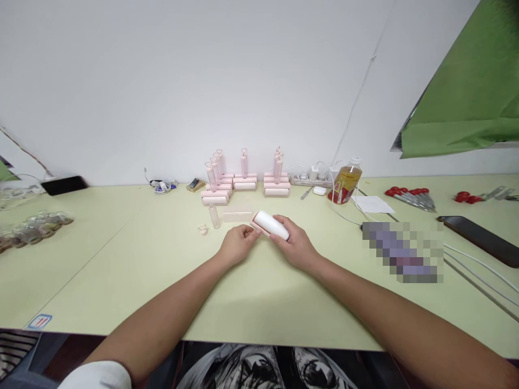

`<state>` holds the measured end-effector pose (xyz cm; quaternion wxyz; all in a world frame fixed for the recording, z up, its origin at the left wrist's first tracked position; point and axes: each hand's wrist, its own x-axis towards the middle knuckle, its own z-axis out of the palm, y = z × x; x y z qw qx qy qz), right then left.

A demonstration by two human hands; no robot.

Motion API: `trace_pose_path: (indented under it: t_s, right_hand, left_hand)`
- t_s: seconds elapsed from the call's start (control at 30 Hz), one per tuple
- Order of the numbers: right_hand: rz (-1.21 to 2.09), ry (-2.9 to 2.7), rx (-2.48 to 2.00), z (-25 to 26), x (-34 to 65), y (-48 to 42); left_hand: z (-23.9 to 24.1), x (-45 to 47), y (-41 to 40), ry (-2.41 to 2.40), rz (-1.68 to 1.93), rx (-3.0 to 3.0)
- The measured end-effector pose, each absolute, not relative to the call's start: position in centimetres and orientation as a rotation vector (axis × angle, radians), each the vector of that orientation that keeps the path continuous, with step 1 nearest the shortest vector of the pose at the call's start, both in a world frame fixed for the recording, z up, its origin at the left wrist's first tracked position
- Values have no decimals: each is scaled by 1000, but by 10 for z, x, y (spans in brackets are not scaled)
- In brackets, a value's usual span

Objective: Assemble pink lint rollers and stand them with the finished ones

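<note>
My right hand [295, 243] is wrapped round a white lint roller head with a pink end [271, 224], holding it just above the pale green table [259, 292]. My left hand [237, 244] is curled, its fingertips pinching at the roller's pink left end. Just beyond the hands lie a clear tube [214, 216], a clear flat cover [237, 216] and a small pink heart-shaped piece [203, 229].
Several assembled pink lint rollers [243, 183] stand in stacks by the wall. A bottle of amber liquid [345, 182], a power strip [310, 178], red-handled scissors [409, 195], a black phone [478, 237] and white cables [478, 267] lie right. Small jars [36, 224] sit far left.
</note>
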<state>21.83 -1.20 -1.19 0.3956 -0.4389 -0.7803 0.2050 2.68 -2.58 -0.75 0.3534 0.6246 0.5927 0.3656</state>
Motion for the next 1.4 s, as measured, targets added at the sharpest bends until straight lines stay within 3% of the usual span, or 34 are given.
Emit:
trace_pose_path:
  t_s: [0.2, 0.4, 0.6, 0.83, 1.23, 1.4]
  right_hand:
    - [444, -2070, -897, -11, 211, -27]
    - [65, -2484, -689, 2, 214, -39]
    - [-42, -2578, -644, 7, 215, -33]
    - [111, -2466, -1539, 12, 248, 13]
    - [236, -2512, -1552, 11, 244, 6]
    - [827, -2023, -1306, 3, 238, 1]
  left_hand:
    - [-2, 37, -30, 921, 1195, 1191]
    - [2, 29, -31, 991, 1201, 1245]
    - [6, 28, -35, 1089, 1286, 1427]
    - [13, 14, -28, 1313, 1485, 1591]
    - [12, 20, -36, 1194, 1471, 1603]
    - [10, 25, -38, 1198, 1439, 1607]
